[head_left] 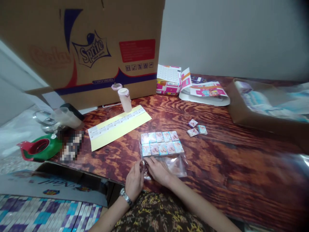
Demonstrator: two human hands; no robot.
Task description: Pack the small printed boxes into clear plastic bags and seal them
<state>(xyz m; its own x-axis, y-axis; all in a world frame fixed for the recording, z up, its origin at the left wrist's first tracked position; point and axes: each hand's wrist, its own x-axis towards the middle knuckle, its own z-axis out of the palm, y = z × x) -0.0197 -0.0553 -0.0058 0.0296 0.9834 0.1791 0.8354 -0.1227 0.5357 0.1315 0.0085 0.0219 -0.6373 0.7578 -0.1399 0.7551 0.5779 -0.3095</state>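
Observation:
A clear plastic bag lies flat on the table in front of me. Two rows of small printed boxes fill its far half, and the near half is slack film. My left hand, with a metal watch on the wrist, pinches the bag at its lower left edge. Right beside it, the fingers of my right hand are bent onto the same edge, closed on the film. The fingertips are partly hidden. Beyond the bag to the right, three loose small boxes rest on the wood.
A yellow sheet with a label strip lies behind, next to a pink bottle. A large carton stands at the back. Green tape sits left; an open box stands right. Below left is a box of packed cartons.

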